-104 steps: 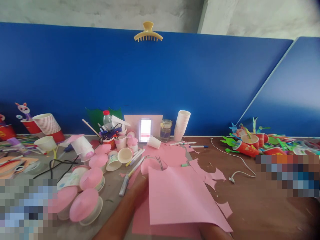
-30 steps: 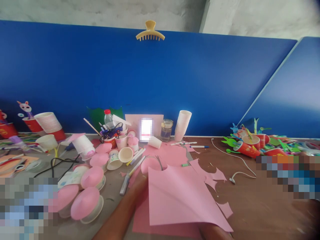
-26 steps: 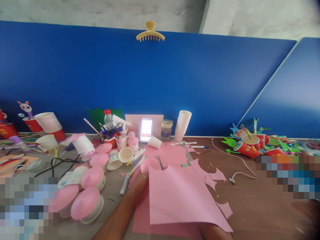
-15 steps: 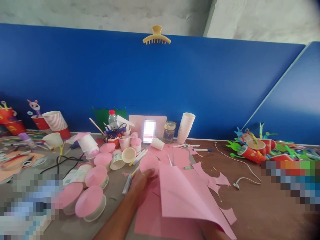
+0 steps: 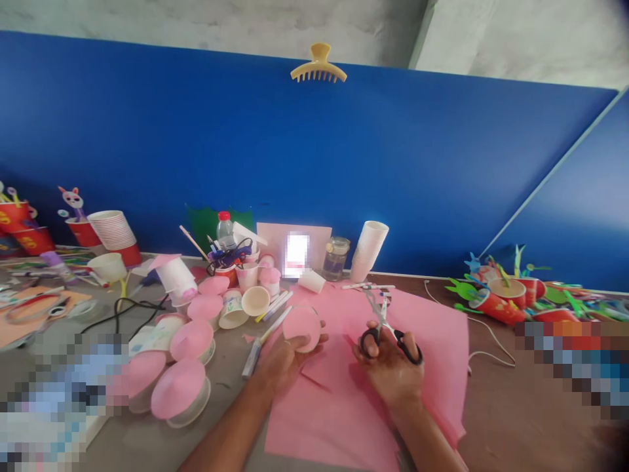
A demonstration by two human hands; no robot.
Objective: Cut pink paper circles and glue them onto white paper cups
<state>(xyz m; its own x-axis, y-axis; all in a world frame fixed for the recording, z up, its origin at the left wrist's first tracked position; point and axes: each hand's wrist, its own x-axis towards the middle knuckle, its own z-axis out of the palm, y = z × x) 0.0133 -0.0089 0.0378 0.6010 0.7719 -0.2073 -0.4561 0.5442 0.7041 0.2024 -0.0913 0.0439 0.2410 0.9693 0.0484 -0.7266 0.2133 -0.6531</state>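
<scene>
My left hand (image 5: 289, 357) pinches a round pink paper disc (image 5: 301, 326) by its lower edge, thumb on top. In my right hand (image 5: 393, 370) is a pair of scissors (image 5: 382, 318) with black handles. Finger and thumb sit in the loops, and the blades point away from me, slightly parted. Under both hands lies large pink paper (image 5: 334, 419), spread over the table. A thin strip, perhaps a paper edge, shows on it between the hands.
Left of my arm stand several paper cups topped with pink cones (image 5: 179, 388). Behind are a cup stack (image 5: 369, 251), a glass jar (image 5: 336, 258) and a lit phone (image 5: 295, 254). Red cups with green cutouts (image 5: 506, 295) lie at right, beside a white cable (image 5: 491, 354).
The raised pink sheet now lies flat to the right, covering the scraps. My right hand has come out from beneath it and now holds the scissors. My left hand still grips the disc.
</scene>
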